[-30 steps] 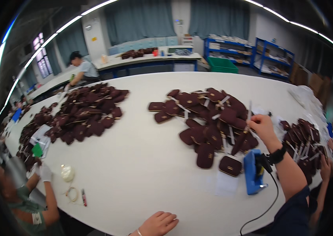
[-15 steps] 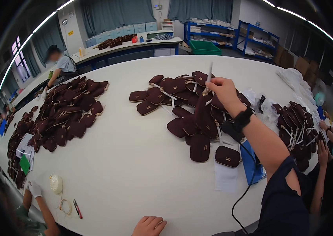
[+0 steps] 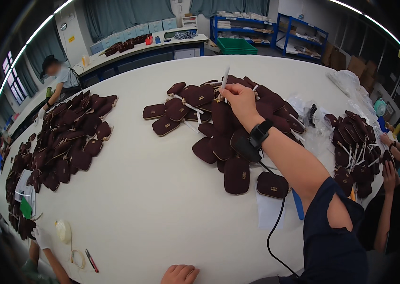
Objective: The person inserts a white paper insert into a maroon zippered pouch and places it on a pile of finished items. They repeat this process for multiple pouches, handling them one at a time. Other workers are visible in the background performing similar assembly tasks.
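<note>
My right hand (image 3: 240, 102) reaches over the middle pile of dark maroon zip pouches (image 3: 200, 96), its fingers closed in a pinch. From that pinch a narrow white strip (image 3: 226, 75) sticks up, and a maroon pouch (image 3: 221, 116) hangs beneath it against the pile. A black watch-like band (image 3: 259, 133) circles my right wrist, with a dark cabled device (image 3: 247, 147) beside it. At the near table edge lies my left hand (image 3: 180, 274), fingers curled together, with nothing visible in it. One pouch (image 3: 272, 184) rests apart on white paper (image 3: 268, 213).
More pouches (image 3: 74, 135) are heaped at left, and another heap (image 3: 356, 146) lies at right by clear plastic bags (image 3: 323, 135). Thread snips (image 3: 91, 261) and a cream twine roll (image 3: 63, 231) lie near left. A co-worker's gloved hand (image 3: 42, 238) is beside them; other people work around the table.
My right hand has shifted left over the pile, carrying the white strip and hanging pouch. The whole view has swung slightly. My left hand stays at the table edge.
</note>
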`<state>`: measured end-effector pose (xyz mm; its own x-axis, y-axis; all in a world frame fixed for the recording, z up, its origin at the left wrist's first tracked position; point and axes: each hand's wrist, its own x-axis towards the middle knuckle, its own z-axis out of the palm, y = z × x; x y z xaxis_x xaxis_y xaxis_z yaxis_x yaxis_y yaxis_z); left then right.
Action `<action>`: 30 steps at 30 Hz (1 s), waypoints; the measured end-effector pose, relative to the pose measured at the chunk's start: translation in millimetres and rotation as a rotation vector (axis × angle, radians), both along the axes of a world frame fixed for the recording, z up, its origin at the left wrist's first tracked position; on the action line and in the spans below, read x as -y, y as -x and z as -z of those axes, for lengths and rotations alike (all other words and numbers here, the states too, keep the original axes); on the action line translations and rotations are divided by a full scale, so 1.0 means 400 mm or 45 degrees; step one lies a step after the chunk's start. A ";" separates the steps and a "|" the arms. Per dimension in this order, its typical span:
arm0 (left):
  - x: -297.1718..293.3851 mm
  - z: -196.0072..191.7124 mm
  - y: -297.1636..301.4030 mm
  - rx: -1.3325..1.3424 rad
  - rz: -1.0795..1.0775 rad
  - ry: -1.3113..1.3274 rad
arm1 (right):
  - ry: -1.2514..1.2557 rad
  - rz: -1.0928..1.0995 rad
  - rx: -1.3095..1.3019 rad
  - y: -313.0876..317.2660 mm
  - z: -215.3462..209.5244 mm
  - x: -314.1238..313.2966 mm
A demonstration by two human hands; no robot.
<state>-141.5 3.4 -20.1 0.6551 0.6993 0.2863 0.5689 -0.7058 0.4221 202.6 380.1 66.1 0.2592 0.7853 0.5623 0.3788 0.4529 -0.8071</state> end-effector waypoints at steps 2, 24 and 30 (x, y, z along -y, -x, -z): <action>0.006 -0.001 -0.002 -0.004 0.003 0.020 | -0.003 -0.086 -0.066 -0.009 -0.005 -0.020; 0.028 -0.012 -0.018 -0.006 -0.012 0.019 | -0.185 -0.019 0.924 -0.049 0.003 0.078; 0.037 -0.008 -0.018 -0.006 -0.016 0.017 | -0.141 -0.127 1.052 -0.013 0.003 0.143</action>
